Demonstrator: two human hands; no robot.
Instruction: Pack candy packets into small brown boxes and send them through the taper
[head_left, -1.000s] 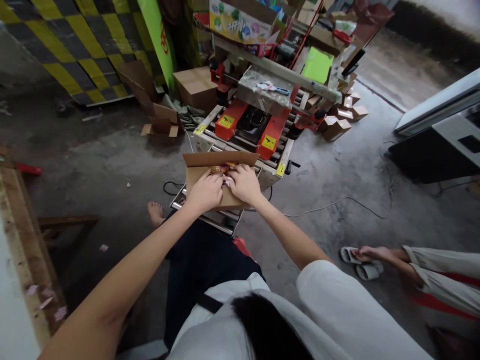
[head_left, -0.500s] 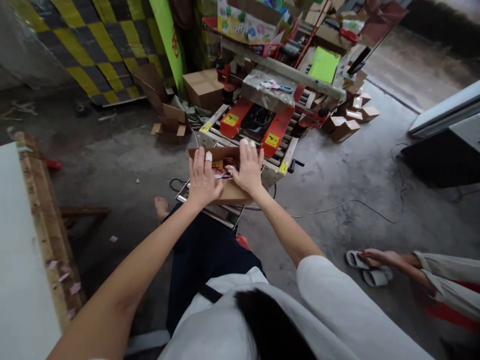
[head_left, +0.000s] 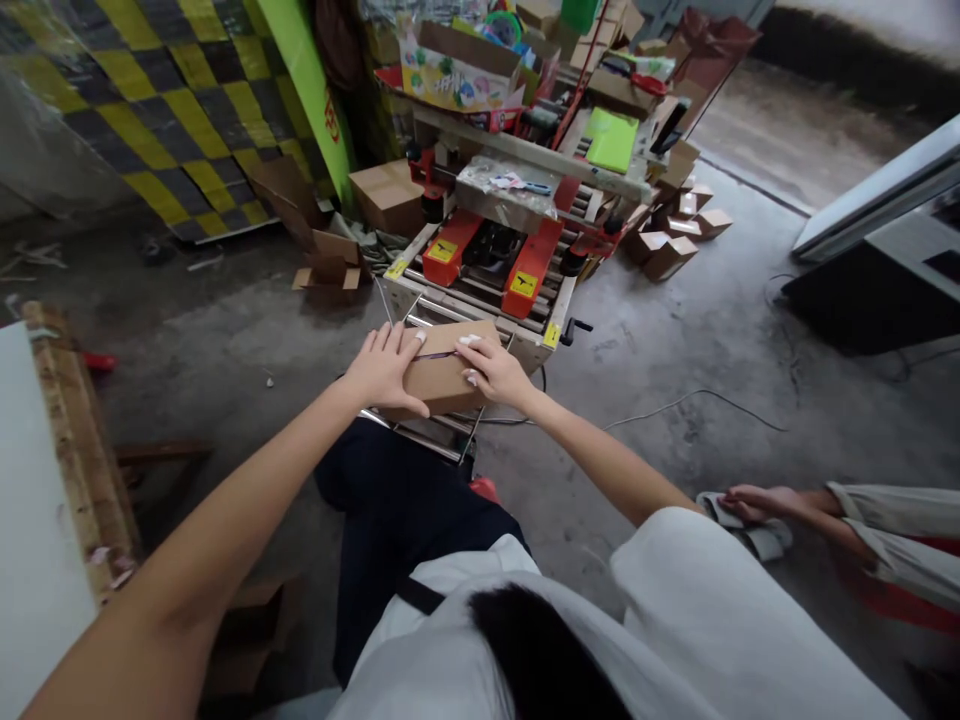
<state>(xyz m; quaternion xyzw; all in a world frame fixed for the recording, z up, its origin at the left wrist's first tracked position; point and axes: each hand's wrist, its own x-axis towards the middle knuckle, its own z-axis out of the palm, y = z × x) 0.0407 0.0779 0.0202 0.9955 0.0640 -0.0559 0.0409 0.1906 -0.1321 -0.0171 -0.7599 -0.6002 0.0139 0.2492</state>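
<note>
Both my hands are on top of a small brown cardboard box (head_left: 442, 382) that's sitting on the near end of a roller conveyor (head_left: 427, 442), right in front of my knees. My left hand (head_left: 381, 370) is open, fingers spread across the left end of the lid, with the thumb lying toward the near edge. My right hand (head_left: 501, 370) is on the right end, fingers loosely bent, thumb apart from them, not wrapped around anything. There's something white on a few of my fingertips. The top flaps are folded in and nearly meet, with a thin dark strip (head_left: 436, 356) in the gap between them; too small to tell what that is.

Just past the box is a machine with two red-orange blocks (head_left: 452, 250) with yellow labels, plus a black crank (head_left: 577, 330) on the right. Farther back there's a fruit-print carton (head_left: 450, 78) and something bright green (head_left: 611, 140) to its right. An open carton (head_left: 330, 268) sits on the floor to the far left. Off to the right you can see another person's legs (head_left: 907, 515), and a thin cable (head_left: 675, 402) trails across the concrete.
</note>
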